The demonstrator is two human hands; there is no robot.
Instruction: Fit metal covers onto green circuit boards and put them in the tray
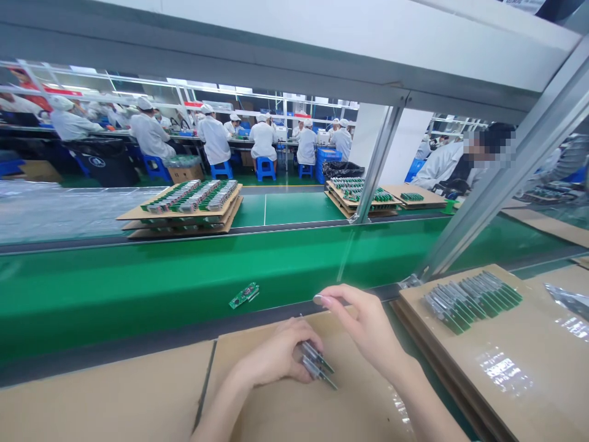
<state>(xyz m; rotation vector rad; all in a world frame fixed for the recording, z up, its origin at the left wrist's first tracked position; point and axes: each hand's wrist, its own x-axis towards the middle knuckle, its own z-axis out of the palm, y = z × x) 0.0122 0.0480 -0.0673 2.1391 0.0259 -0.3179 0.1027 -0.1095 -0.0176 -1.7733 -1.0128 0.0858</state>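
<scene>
My left hand (278, 356) is closed around a small bundle of grey metal-capped circuit boards (317, 363), held just above a brown cardboard sheet (294, 405). My right hand (363, 325) hovers above and to the right of it, fingers curled with thumb and forefinger near each other and nothing visible in them. One small green circuit board (244, 295) lies alone on the green conveyor belt (138, 288) beyond my hands.
A cardboard tray (515, 362) at right carries a row of similar boards (469, 298). Stacked trays of boards (188, 205) sit across the belt. A slanted metal frame post (497, 190) rises at right. A seated person (455, 162) and several workers in white fill the background.
</scene>
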